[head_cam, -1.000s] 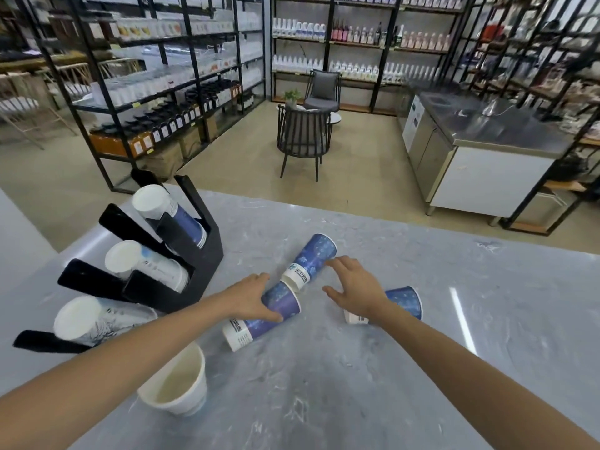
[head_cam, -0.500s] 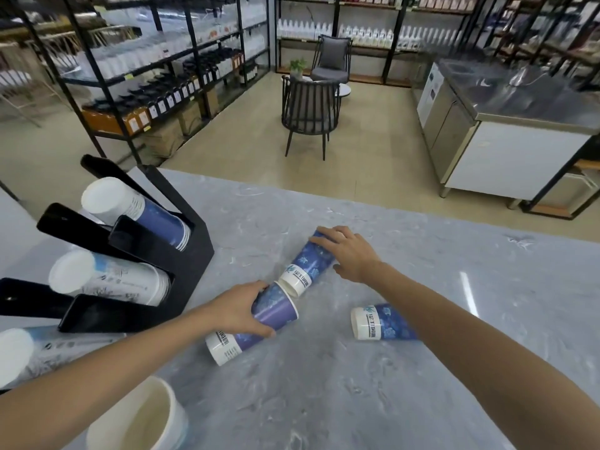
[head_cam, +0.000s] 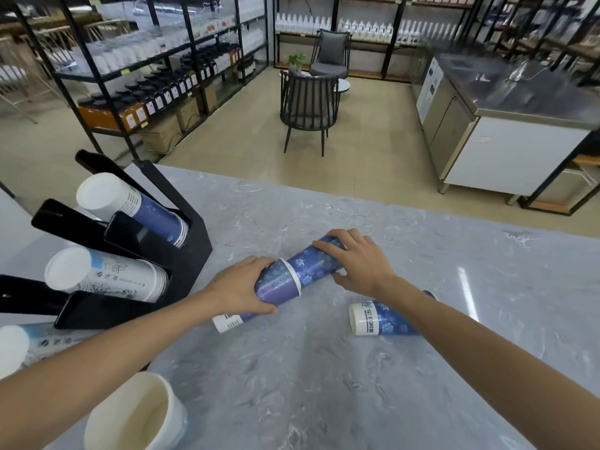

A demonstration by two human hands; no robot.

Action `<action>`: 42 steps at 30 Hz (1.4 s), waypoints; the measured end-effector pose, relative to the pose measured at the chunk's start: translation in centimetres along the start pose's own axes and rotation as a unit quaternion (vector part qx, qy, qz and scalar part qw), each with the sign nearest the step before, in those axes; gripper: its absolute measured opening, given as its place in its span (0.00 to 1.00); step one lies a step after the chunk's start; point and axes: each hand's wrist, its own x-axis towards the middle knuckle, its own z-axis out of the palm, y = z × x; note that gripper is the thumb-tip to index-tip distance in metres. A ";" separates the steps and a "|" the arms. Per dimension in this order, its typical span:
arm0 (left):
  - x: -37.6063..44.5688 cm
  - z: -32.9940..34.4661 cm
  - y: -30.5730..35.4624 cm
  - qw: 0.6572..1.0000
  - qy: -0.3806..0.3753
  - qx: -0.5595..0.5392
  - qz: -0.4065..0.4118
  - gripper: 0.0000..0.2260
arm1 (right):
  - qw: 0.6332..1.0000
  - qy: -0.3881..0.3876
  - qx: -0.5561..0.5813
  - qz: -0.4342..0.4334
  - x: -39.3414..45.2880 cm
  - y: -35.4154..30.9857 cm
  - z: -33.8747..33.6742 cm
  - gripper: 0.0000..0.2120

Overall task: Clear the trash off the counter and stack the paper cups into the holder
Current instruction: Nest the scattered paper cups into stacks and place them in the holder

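Two blue paper cups lie on their sides on the grey marble counter (head_cam: 324, 391). My left hand (head_cam: 242, 289) grips the nearer blue cup (head_cam: 276, 287), whose white-banded end points toward me. My right hand (head_cam: 357, 261) holds the farther blue cup (head_cam: 313, 261), and its narrow end sits inside the mouth of the nearer one. A third blue cup (head_cam: 380, 318) lies on its side under my right forearm. The black cup holder (head_cam: 191, 251) stands at the left with cup stacks in its slots.
A white cup (head_cam: 136, 417) stands upright at the counter's near left edge. Beyond the counter are a dark chair (head_cam: 308, 105), black shelving (head_cam: 136, 69) with bottles on the left, and a steel-topped cabinet (head_cam: 506, 125) on the right.
My right hand took hold of the far blue cup and pushed it into the mouth of the cup in my left hand. The view has shifted closer.
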 end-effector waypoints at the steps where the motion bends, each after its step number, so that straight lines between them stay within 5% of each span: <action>1: -0.1 -0.2 0.4 1.000 0.008 0.001 0.010 0.44 | 1.000 0.010 -0.002 -0.004 -0.6 -0.3 -0.5 0.37; 21: -5.6 -2.6 6.9 0.971 0.043 0.102 0.214 0.39 | 0.975 0.093 0.185 -0.085 -11.2 -7.4 -4.6 0.48; 32: -5.6 0.4 10.6 0.962 0.007 0.109 0.251 0.39 | 0.980 0.098 0.173 -0.027 -16.7 -6.2 -3.2 0.47; 42: -2.7 3.9 10.9 0.978 -0.023 0.068 0.195 0.46 | 0.991 -0.018 0.058 0.117 -18.6 4.1 -0.6 0.41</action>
